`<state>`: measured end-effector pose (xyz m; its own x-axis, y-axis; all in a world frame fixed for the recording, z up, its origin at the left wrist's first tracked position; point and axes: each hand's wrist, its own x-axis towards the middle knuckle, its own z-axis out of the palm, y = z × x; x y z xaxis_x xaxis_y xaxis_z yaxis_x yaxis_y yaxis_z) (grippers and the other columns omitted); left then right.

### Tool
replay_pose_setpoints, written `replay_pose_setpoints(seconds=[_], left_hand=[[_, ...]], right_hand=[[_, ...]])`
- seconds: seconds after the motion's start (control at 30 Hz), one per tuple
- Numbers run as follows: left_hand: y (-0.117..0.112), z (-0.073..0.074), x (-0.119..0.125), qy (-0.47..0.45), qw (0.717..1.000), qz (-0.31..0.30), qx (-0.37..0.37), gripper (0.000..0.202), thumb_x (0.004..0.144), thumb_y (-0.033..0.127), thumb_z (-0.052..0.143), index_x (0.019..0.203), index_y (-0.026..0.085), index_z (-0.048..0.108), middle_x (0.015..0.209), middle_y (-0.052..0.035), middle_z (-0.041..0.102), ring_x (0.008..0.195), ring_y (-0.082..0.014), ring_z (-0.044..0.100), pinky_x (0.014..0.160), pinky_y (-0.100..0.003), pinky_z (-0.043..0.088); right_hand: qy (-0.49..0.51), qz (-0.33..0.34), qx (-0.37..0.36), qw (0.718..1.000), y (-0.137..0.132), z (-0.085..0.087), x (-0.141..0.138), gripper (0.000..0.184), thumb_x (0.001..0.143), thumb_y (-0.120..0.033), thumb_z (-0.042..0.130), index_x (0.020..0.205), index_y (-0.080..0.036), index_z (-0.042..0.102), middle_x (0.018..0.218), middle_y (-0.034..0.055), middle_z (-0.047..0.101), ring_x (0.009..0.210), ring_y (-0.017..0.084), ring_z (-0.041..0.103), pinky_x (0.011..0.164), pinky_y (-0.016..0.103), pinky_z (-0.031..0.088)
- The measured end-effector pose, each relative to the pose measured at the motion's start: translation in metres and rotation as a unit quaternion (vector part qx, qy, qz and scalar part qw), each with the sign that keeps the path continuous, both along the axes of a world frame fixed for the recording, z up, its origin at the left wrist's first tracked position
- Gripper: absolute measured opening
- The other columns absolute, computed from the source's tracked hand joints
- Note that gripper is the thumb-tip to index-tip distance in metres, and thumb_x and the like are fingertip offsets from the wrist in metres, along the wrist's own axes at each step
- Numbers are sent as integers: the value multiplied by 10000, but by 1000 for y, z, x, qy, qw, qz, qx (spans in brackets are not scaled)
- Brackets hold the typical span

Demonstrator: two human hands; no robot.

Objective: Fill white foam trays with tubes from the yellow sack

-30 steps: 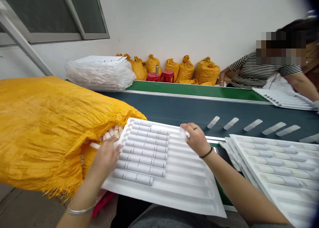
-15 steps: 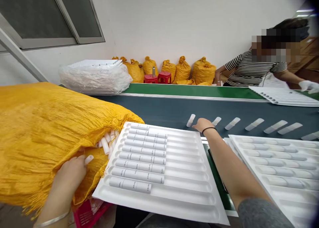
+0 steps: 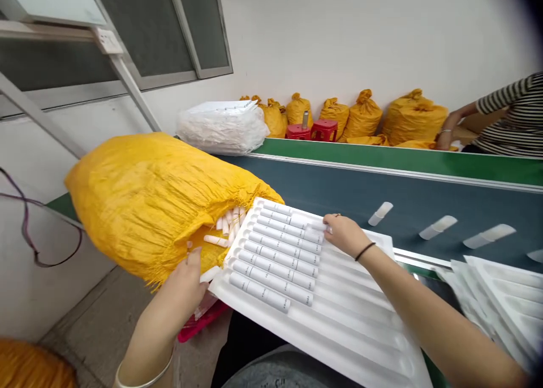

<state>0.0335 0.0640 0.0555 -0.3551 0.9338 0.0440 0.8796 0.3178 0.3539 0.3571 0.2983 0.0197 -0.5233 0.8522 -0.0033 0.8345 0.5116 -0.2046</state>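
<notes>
My right hand (image 3: 345, 235) pinches a short translucent-white tube (image 3: 316, 228) over the white ridged tray (image 3: 360, 314), at the end of one of its upper rows. Several grooves in the tray's left half hold printed white tubes (image 3: 271, 258) laid end to end; the right half shows bare grooves. At the mouth of the big yellow woven sack (image 3: 169, 184), my left hand (image 3: 184, 280) is closed on a white tube (image 3: 211, 274) that pokes out beside the tray's left edge. Loose white tubes (image 3: 231, 221) spill from the sack's opening.
Upright white tubes (image 3: 439, 227) stand spaced along the dark conveyor belt (image 3: 331, 181). Stacked trays (image 3: 509, 297) lie at the right. A plastic-wrapped bundle (image 3: 223, 129) sits behind the sack. Tied yellow sacks (image 3: 365, 116) and red stools (image 3: 324, 129) line the wall. A co-worker's striped sleeve (image 3: 507, 94) shows far right.
My right hand has come back from the belt to the tray with a tube. My left hand has moved toward the tray's edge. The view has swung left.
</notes>
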Motion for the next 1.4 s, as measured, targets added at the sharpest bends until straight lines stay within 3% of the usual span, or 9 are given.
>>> replay_pose_setpoints(seconds=[0.17,0.33,0.47,0.57,0.67,0.73,0.93,1.23,1.4], left_hand=[[-18,21,21,-171,961,-155,151,348,840,204,571,1178,286,581,1120,-65,588,1083,-249,562,953,-387,442],[5,6,77,-373,848,-275,256,310,869,126,556,1117,308,588,1106,-45,555,1071,-194,545,955,-339,438],[18,-5,103,-405,838,-263,252,325,859,117,591,1143,276,588,1124,-56,590,1109,-188,537,982,-320,414],[21,-7,114,-556,750,-195,301,313,845,121,626,1090,293,536,1078,-16,644,1052,-151,591,935,-290,458],[24,-5,118,-653,679,-150,300,304,818,149,671,1024,289,496,1046,8,677,959,-130,641,861,-268,499],[25,-3,116,-640,706,-131,275,260,795,177,703,967,259,527,1034,3,684,943,-135,646,838,-255,503],[24,7,107,-442,877,-169,90,180,831,332,658,952,209,609,865,-1,647,790,-138,612,693,-224,482],[22,-2,113,-170,910,-287,245,214,888,214,565,1094,220,504,975,-38,629,935,-169,611,838,-280,498],[20,-4,117,-233,919,-241,206,247,888,247,562,1110,231,455,982,-44,609,900,-162,640,737,-248,545]], right_hand=[[177,51,-39,982,-50,33,10,236,859,-220,492,1071,-152,569,894,82,621,769,191,570,700,308,453],[403,193,-215,868,-116,58,2,188,888,-237,474,1066,-212,529,904,46,571,759,157,539,681,288,464],[447,155,-221,853,-135,58,3,200,921,-277,492,1111,-228,529,890,36,540,784,154,514,712,293,453],[462,94,-232,851,-132,50,5,179,923,-293,511,1080,-216,545,869,34,535,774,150,515,705,291,461],[519,129,-324,781,-128,43,7,200,942,-341,482,1085,-209,532,821,26,544,722,144,551,665,293,496],[534,150,-298,777,-125,42,9,201,951,-317,475,1116,-220,534,842,29,558,735,142,567,671,291,506],[397,264,-37,878,-115,51,16,331,924,-126,488,1233,-241,513,1095,75,597,1023,174,565,895,328,467],[363,178,-85,911,-117,46,7,225,933,-268,518,1138,-201,579,801,23,617,692,128,562,636,247,474],[361,228,-68,902,-118,51,11,249,936,-249,509,1172,-181,551,982,70,657,843,146,613,767,265,495]])
